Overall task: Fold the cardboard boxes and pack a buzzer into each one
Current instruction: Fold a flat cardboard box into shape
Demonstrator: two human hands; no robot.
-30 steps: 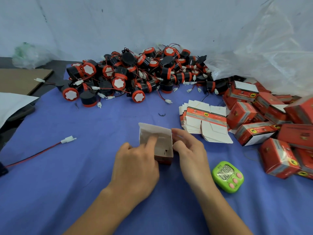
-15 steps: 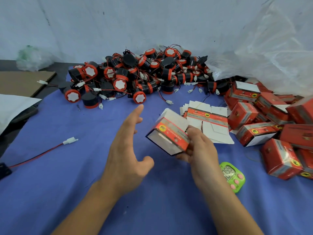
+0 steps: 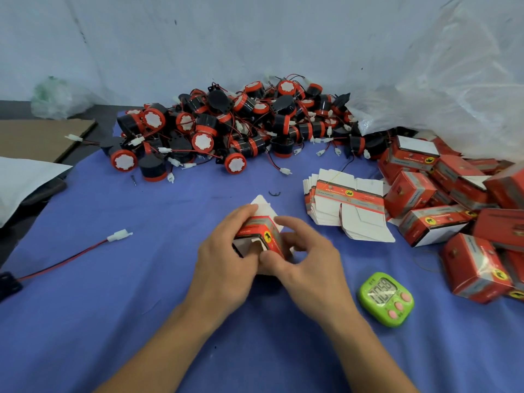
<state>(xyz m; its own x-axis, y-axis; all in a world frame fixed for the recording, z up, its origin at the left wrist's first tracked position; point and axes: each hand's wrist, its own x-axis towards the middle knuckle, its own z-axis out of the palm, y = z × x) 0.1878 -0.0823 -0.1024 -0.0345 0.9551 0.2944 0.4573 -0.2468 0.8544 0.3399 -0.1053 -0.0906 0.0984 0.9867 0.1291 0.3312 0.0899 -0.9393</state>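
A small red cardboard box [image 3: 262, 232] is held over the middle of the blue cloth, with a white flap sticking up at its far end. My left hand [image 3: 226, 262] grips its left side, fingers curled over the top. My right hand [image 3: 306, 259] holds its right side, thumb pressing a white flap at the near end. A stack of flat unfolded boxes [image 3: 348, 205] lies to the right. A large pile of black and red buzzers [image 3: 226, 129] with wires lies at the back.
Several folded red boxes [image 3: 453, 211] are heaped at the right, under a clear plastic bag [image 3: 453, 80]. A green timer [image 3: 387, 299] sits near my right wrist. A red wire with a white plug [image 3: 119, 236] lies at the left, beside cardboard [image 3: 37, 137].
The box was lifted and turned in my right hand while my left hand let go and opened. Now both hands hold it again, lower over the cloth.
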